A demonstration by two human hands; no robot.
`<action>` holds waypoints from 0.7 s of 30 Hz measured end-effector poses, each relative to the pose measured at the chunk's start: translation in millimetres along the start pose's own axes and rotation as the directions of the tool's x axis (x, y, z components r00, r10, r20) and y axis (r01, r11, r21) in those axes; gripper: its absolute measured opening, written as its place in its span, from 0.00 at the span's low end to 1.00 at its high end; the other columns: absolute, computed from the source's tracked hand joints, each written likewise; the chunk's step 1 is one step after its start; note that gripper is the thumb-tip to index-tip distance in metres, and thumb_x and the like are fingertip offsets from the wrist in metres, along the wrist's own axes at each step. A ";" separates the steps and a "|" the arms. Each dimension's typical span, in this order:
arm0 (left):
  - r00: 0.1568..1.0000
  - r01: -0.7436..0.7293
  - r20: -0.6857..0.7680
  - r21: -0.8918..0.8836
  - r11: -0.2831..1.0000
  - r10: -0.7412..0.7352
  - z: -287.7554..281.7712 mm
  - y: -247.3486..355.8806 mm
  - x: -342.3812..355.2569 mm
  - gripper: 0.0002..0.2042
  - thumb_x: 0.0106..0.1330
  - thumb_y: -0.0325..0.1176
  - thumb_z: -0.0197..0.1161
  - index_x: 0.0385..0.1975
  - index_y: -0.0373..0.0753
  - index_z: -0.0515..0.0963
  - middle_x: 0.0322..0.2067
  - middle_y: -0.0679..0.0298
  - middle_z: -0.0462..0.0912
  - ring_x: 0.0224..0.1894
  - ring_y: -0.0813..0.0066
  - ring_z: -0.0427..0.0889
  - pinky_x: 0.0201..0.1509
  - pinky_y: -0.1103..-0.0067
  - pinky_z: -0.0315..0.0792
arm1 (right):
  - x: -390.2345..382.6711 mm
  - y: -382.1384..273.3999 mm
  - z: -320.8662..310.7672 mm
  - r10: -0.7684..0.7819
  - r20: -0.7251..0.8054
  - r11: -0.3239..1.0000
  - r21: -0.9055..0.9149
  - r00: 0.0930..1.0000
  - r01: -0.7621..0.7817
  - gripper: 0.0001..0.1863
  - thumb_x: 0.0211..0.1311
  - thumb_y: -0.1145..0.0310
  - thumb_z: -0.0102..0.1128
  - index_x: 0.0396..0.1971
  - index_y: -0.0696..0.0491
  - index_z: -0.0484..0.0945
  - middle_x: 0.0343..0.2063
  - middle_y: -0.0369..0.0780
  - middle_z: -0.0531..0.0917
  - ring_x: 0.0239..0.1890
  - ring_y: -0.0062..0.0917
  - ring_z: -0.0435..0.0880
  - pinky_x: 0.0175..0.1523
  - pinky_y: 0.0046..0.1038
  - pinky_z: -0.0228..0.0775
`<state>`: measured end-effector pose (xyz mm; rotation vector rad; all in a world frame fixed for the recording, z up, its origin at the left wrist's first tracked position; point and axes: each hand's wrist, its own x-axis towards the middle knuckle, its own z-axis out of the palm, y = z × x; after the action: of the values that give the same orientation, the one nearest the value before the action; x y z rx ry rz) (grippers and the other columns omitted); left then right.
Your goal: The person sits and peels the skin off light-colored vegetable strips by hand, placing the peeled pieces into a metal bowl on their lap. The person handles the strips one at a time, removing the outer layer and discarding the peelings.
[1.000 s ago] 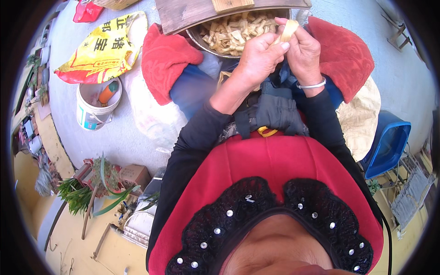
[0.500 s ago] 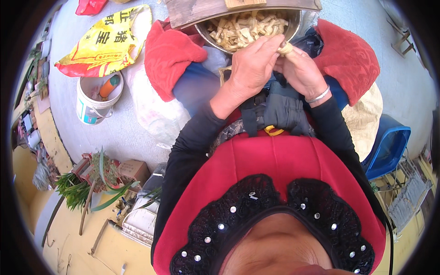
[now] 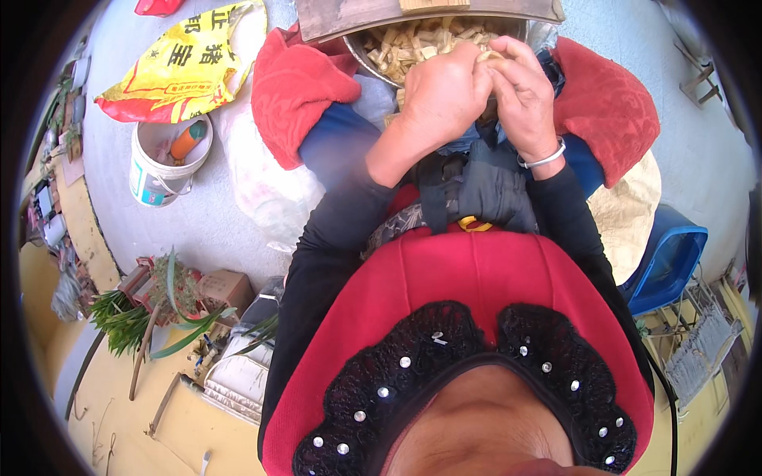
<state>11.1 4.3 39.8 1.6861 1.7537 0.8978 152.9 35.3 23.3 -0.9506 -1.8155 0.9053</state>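
One pale strip [image 3: 490, 55], long axis too hidden for me to read, sits by the right side of the pot [image 3: 367, 67], pinched in the right hand [image 3: 524, 99], left hand [image 3: 451, 89] curled close beside, fingertips out of sight.

Far side of pot [image 3: 371, 67] hidden from me under board [image 3: 341, 19]; board itself cut off by top edge. Pot's near right rim lost behind left hand [image 3: 447, 91] and right hand [image 3: 525, 97]. Pale strip [image 3: 490, 56] just over pot mostly covered by both; can't read its shape. Left hand's fingertips hidden. Left of pot: red bag [image 3: 158, 6] cut off at top; orange-green thing [image 3: 188, 141] in bucket [image 3: 152, 178], can't identify. Far left of pot, clutter [image 3: 55, 230] too small for me.
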 end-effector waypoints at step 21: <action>0.935 -0.335 -0.052 0.206 0.919 0.352 -28.2 -27.2 -20.9 0.06 0.60 0.28 0.64 0.36 0.38 0.80 0.30 0.60 0.81 0.30 0.59 0.82 0.31 0.73 0.75 | 18.0 7.9 -42.3 0.206 0.310 0.976 0.009 0.928 -0.219 0.15 0.66 0.61 0.59 0.45 0.55 0.79 0.34 0.37 0.82 0.37 0.16 0.77 0.43 0.20 0.70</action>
<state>-26.4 -19.1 35.1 2.1618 1.6739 0.9894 187.6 62.9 38.0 -1.0383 -1.9670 1.2838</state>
